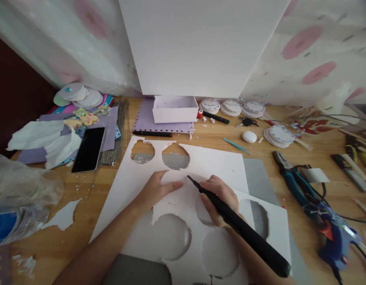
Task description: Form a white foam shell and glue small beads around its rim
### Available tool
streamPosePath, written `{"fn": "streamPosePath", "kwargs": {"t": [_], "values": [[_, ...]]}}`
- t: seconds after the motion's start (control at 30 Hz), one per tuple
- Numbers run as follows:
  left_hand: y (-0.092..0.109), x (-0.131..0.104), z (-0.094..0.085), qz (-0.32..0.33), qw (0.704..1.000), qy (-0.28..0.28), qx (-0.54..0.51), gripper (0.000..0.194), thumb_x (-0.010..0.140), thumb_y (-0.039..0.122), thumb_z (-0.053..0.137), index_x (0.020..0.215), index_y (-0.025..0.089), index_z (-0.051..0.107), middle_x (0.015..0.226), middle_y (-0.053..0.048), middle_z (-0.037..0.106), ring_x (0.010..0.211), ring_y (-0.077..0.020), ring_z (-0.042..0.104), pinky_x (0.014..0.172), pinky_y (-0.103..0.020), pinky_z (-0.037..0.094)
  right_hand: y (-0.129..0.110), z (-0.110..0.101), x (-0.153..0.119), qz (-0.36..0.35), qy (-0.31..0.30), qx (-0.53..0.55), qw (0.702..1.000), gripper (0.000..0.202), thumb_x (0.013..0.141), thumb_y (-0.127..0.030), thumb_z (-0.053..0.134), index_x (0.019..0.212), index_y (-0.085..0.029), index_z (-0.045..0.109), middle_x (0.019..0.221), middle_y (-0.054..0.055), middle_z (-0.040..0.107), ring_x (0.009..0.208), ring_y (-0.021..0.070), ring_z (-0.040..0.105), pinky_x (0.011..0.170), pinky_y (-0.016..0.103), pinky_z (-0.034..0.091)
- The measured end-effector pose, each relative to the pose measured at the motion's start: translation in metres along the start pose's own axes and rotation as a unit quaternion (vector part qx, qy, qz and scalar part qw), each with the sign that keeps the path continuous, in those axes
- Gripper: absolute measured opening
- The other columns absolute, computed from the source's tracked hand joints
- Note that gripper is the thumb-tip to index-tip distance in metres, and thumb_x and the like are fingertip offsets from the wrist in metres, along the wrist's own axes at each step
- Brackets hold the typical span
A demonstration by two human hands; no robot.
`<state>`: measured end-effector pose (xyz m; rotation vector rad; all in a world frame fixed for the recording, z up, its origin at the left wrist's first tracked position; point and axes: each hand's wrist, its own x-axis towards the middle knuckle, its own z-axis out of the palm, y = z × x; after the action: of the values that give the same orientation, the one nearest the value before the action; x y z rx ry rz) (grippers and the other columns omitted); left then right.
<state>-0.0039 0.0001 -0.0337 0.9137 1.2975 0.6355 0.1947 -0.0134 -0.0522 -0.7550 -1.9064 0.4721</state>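
My left fingers (173,186), thumb parted, rest on the white board (212,158) mid-counter (82,221), likely steadying it; my right fingers (215,188) grip the black tool (239,221), angling its tip down.

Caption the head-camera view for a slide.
A right hand holds a slim black tool above white board pierced with round holes, the left hand near its tip.

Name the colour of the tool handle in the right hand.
The tool handle in the right hand is black; the head view shows it plainly.
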Motion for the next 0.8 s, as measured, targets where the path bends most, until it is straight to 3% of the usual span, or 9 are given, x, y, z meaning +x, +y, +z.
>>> {"fn": "streamPosePath", "kwargs": {"t": [0.47, 0.8], "values": [[-0.0008, 0.0007, 0.0003, 0.014, 1.0, -0.001, 0.025, 0.04, 0.066, 0.043, 0.075, 0.096, 0.017, 0.069, 0.091, -0.006, 0.073, 0.083, -0.0255, 0.067, 0.068, -0.031, 0.053, 0.0017, 0.0011, -0.0008, 0.01, -0.013, -0.018, 1.0, 0.032, 0.077, -0.009, 0.052, 0.106, -0.021, 0.053, 0.067, 0.003, 0.056, 0.055, 0.0165, 0.049, 0.049, 0.03, 0.04], [-0.0013, 0.0001, 0.0009, 0.022, 1.0, -0.005, 0.017, 0.039, 0.068, 0.043, 0.073, 0.096, 0.016, 0.068, 0.093, -0.007, 0.073, 0.085, -0.0264, 0.067, 0.071, -0.032, 0.053, -0.0032, 0.0022, -0.0078, 0.1, 0.004, -0.005, 0.995, 0.026, 0.08, -0.011, 0.054, 0.102, -0.023, 0.054, 0.071, 0.002, 0.058, 0.059, 0.0159, 0.053, 0.052, 0.029, 0.043]]}}
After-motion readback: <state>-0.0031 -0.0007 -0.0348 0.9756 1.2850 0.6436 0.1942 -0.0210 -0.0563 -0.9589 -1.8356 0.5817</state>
